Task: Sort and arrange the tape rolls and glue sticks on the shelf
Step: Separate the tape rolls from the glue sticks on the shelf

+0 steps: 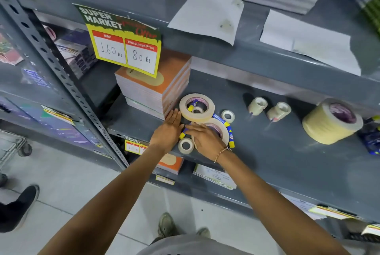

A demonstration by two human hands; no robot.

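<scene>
Both hands (186, 131) gather tape rolls (197, 107) (glue sticks (231, 134) beside).

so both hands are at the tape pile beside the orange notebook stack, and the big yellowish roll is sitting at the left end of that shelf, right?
Not quite. In the head view the big yellowish roll sits toward the right end of that shelf, not the left. The rest holds: left hand and right hand are at the tape pile beside the orange notebook stack.

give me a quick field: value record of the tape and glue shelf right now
left hand: flat on shelf, beside notebook stack
right hand: resting on masking tape roll
second masking tape roll: glue stick inside its core
small tape roll: near shelf's front edge
clear tape rolls: two, apart, further right
large tape roll: tilted, far right
grip: neither hand closed around anything
</scene>
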